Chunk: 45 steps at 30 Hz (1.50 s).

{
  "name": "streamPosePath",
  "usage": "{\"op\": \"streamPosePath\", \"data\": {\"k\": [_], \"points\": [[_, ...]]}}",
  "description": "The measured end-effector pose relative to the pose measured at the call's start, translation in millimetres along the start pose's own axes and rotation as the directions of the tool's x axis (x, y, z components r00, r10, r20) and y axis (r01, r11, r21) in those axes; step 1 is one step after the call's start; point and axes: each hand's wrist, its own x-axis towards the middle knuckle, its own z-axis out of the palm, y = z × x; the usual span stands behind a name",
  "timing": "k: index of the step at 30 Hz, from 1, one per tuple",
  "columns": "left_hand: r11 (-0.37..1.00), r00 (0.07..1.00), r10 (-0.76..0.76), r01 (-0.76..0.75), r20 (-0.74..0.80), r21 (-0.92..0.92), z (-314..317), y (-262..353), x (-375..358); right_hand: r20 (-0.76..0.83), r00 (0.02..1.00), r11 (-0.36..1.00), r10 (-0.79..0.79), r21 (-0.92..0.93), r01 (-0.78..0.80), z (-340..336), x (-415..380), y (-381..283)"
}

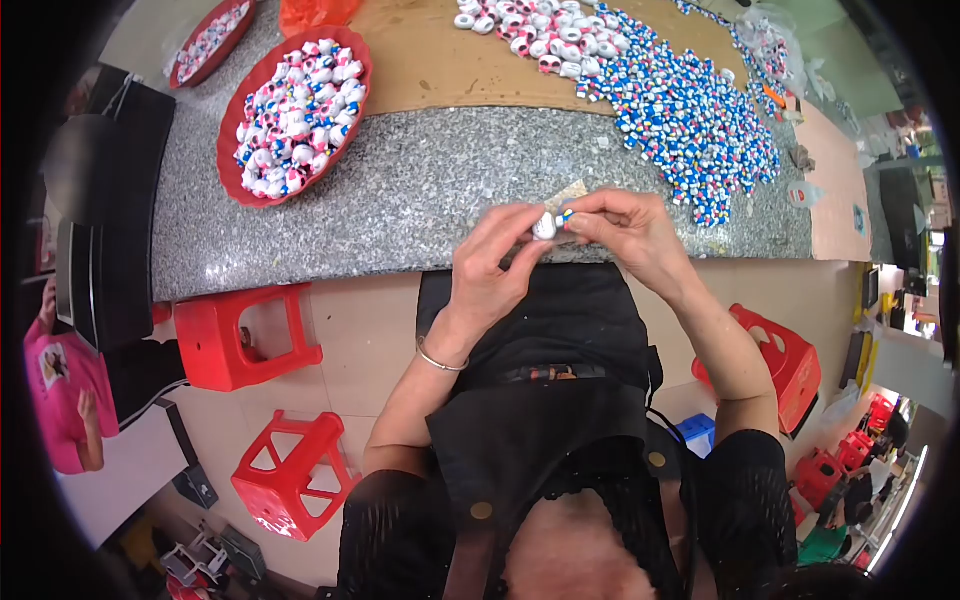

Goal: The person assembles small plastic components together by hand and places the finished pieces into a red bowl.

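Observation:
Over the front edge of the grey speckled counter [450, 160], my left hand [490, 260] pinches a small white piece [545, 227] between thumb and fingertips. Close beside it on the right, my right hand [630, 235] holds a tiny blue and white piece [564, 216] in a pinch. The two pieces are side by side; whether they touch is hard to tell. Behind the fingers lies a small beige patch [570, 192] on the counter. A large pile of blue, white and pink pieces [690, 120] spreads to the right, with larger white and pink pieces [550, 35] behind.
A red bowl [228, 150] of white, pink and blue pieces stands at the left, a smaller red tray [232, 45] behind it. Red stools [215, 345] are below the counter. A person in pink [75, 390] is at the far left.

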Motion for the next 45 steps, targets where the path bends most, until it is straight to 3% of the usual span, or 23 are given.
{"op": "streamPosePath", "data": {"k": [1,2,5,7,8,11,12,15,16,18,19,20,22,23,26,28,30,34,36,42,45], "points": [[0.999,1.000,-0.007,0.008,0.014,-0.044,3,0,0,0.036,0.999,0.998,0.041,0.039,-0.042,-1,-1,1],[0.996,1.000,-0.014,0.016,0.026,-0.088,5,0,0,0.044,0.998,0.996,-0.045,-0.072,0.048,-3,-2,-2],[0.883,0.916,-0.213,0.330,0.340,-0.336,-9,6,3,0.130,0.953,0.893,-0.272,-0.334,0.300,-5,-7,-12],[0.819,0.875,-0.273,0.429,0.399,-0.381,-10,11,4,0.209,0.897,0.792,-0.389,-0.422,0.441,-5,-10,-12],[0.789,0.855,-0.292,0.469,0.428,-0.398,-12,14,6,0.171,0.873,0.760,-0.456,-0.436,0.483,-2,-11,-11],[0.714,0.829,-0.328,0.531,0.452,-0.457,-13,17,4,0.154,0.862,0.782,-0.483,-0.368,0.504,3,-14,-10],[0.680,0.800,-0.344,0.574,0.492,-0.457,-15,15,4,0.210,0.879,0.787,-0.428,-0.393,0.477,0,-13,-8],[0.759,0.808,-0.379,0.550,0.451,-0.348,-27,22,10,0.239,0.946,0.960,-0.219,-0.118,0.252,-5,1,1],[0.878,0.895,-0.289,0.389,0.341,-0.278,-35,16,15,0.206,0.932,0.935,-0.298,-0.134,0.328,-5,4,-2],[0.945,0.974,-0.221,0.225,0.042,-0.238,-61,10,30,0.022,0.933,0.843,-0.358,-0.423,0.333,-19,6,1],[0.990,0.986,-0.141,0.141,-0.088,-0.009,-80,14,42,-0.028,0.885,0.727,-0.464,-0.582,0.363,-32,11,11],[0.966,0.979,-0.038,0.088,-0.202,0.243,-102,19,52,-0.054,0.815,0.595,-0.577,-0.712,0.374,-46,17,22],[0.836,0.945,0.154,0.032,-0.290,0.548,-143,8,67,-0.048,0.795,0.483,-0.605,-0.816,0.318,-65,27,22],[0.750,0.922,0.253,0.005,-0.293,0.662,-161,-6,71,-0.021,0.771,0.405,-0.636,-0.860,0.310,-72,34,22],[0.517,0.880,0.366,0.080,-0.305,0.852,-181,-28,73,0.067,0.829,0.290,-0.556,-0.918,0.269,-81,48,24],[0.563,0.820,0.444,0.058,-0.361,0.825,-165,-22,68,0.090,0.877,0.207,-0.472,-0.956,0.209,-76,52,19],[0.673,0.825,0.443,-0.049,-0.350,0.738,-134,-19,54,0.155,0.850,0.141,-0.504,-0.956,0.258,-71,59,18],[0.775,0.946,0.230,-0.036,-0.229,0.632,-77,-14,19,0.277,0.858,-0.031,-0.432,-0.956,0.293,-71,49,18],[0.773,0.953,0.192,0.000,-0.234,0.634,-64,-28,9,0.356,0.772,-0.077,-0.526,-0.924,0.374,-74,48,26],[0.760,0.959,0.231,-0.074,-0.163,0.646,-59,-29,14,0.355,0.793,-0.106,-0.495,-0.931,0.350,-74,45,24],[0.768,0.963,0.201,-0.040,-0.181,0.640,-60,-28,10,0.346,0.795,-0.103,-0.498,-0.934,0.342,-72,48,26]]}}
